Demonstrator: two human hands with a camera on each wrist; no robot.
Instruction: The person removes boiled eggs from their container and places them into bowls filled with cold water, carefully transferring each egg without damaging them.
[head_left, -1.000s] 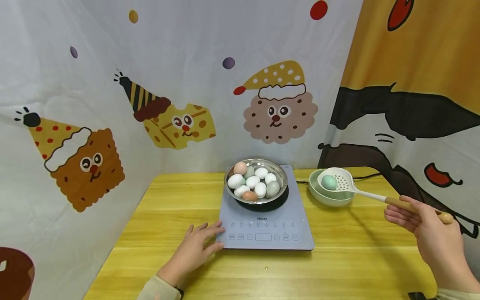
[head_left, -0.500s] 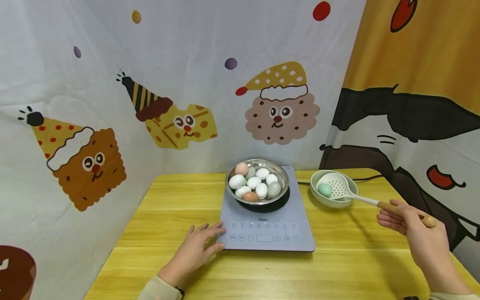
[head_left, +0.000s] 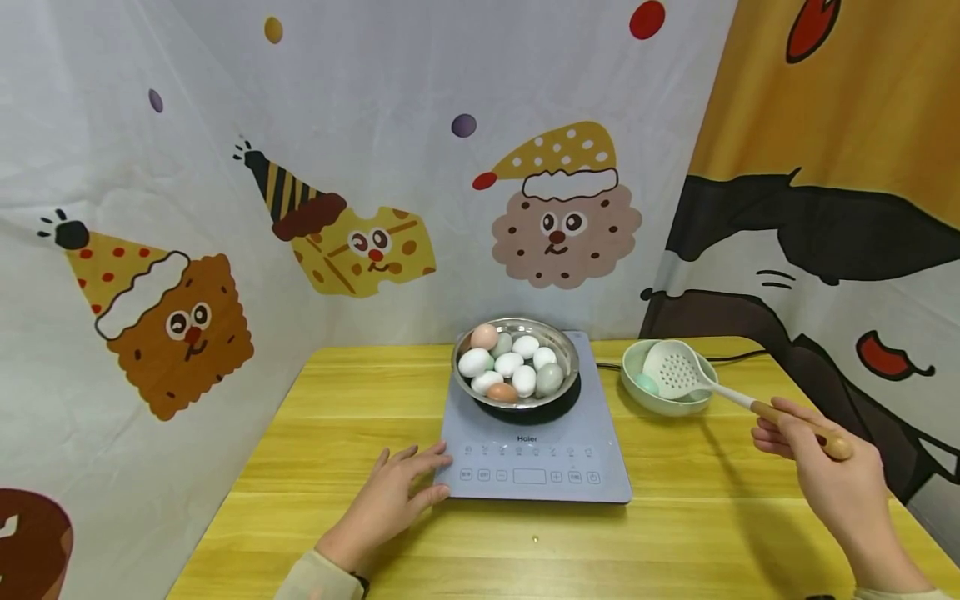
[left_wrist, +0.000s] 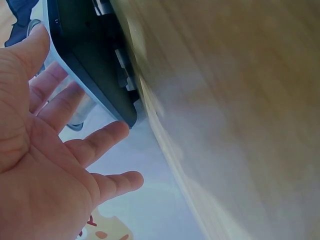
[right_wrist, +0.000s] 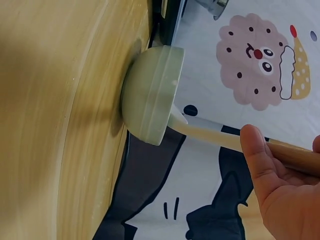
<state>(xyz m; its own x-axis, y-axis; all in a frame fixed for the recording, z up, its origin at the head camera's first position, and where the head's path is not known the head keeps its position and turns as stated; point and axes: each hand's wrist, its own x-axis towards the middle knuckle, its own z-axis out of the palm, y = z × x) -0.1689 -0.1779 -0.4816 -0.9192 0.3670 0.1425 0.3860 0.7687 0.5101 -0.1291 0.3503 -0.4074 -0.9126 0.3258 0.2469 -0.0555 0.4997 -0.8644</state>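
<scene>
My right hand (head_left: 832,471) grips the wooden handle of a white slotted spoon (head_left: 672,369). The spoon's head is inside a pale green bowl (head_left: 663,407), tilted beside a blue-green egg (head_left: 647,384) that lies low in the bowl. In the right wrist view the bowl (right_wrist: 152,95) hides the egg and the spoon's head. My left hand (head_left: 390,500) rests with spread, fairly straight fingers at the left front edge of a grey induction cooker (head_left: 528,454). On the cooker stands a steel pan (head_left: 572,354) holding several white, brown and grey-green eggs (head_left: 508,365).
The cooker and bowl stand on a yellow wooden table (head_left: 360,400). A black cable (head_left: 738,354) runs behind the bowl. A cartoon-printed curtain (head_left: 375,125) hangs along the back and sides.
The right hand has moved left and the spoon's head has lowered into the bowl and tipped. The egg has gone from the spoon into the bowl. The left hand stays put.
</scene>
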